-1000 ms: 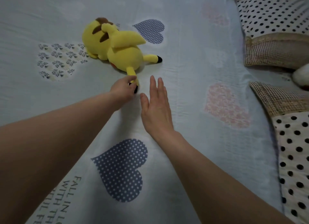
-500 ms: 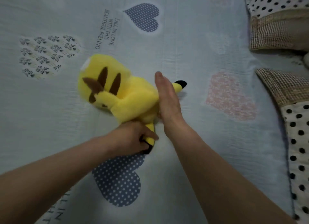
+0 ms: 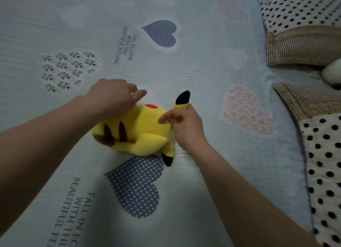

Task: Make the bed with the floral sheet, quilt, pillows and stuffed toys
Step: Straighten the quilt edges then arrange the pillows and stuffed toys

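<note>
A yellow stuffed toy [image 3: 144, 132] with brown back stripes and black-tipped ears lies on the pale blue quilt [image 3: 212, 71] printed with hearts and text. My left hand [image 3: 112, 97] rests on the toy's far side by its red cheek, fingers curled against it. My right hand [image 3: 184, 125] pinches the base of one black-tipped ear, which sticks up past my fingers. The other ear hangs at the toy's near side. Two polka-dot pillows with checked borders lie at the right, one at the top [image 3: 299, 23] and one lower [image 3: 324, 154].
A white stuffed toy [image 3: 332, 73] peeks in between the two pillows at the right edge. The quilt spreads flat to the left and toward me.
The toy has been pulled closer and turned. My left hand moved from its ear to its far side. My right hand, flat against it before, now pinches the other ear.
</note>
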`<state>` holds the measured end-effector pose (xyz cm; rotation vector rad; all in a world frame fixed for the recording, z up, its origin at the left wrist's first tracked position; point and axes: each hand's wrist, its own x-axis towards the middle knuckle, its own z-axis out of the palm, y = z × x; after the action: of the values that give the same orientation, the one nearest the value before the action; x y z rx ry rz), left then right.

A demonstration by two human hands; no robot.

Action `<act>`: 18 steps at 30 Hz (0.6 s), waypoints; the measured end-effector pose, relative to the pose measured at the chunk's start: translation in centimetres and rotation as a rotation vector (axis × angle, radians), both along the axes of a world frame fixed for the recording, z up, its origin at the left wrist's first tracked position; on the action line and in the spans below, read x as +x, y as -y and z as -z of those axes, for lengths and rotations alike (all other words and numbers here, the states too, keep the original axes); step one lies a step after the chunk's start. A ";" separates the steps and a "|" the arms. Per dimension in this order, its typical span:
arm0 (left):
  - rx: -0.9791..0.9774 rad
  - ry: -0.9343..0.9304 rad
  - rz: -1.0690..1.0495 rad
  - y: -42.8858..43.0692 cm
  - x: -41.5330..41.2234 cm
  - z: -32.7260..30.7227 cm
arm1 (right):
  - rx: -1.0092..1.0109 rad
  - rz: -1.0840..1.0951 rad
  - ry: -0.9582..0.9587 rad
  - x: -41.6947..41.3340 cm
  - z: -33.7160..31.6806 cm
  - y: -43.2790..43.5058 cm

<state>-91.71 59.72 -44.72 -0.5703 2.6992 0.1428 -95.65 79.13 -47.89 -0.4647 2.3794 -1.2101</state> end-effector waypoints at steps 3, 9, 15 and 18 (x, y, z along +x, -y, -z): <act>0.249 0.118 -0.022 -1.6 3.0 -0.5 | -0.095 0.123 -0.128 1.1 -1.0 -0.7; 0.912 0.095 -0.289 -10.2 10.5 3.9 | 0.201 0.410 -0.083 8.9 0.0 -3.8; 1.559 0.106 -0.633 -14.0 11.6 3.8 | -0.067 0.489 0.212 11.1 -0.9 -8.5; 1.823 0.005 -0.704 -14.6 13.3 1.6 | -0.302 0.396 0.380 11.1 -3.3 -10.2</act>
<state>-78.44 74.37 -46.34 -0.6924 1.1895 2.2510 -84.50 89.36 -44.59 0.1556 2.0199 -1.6718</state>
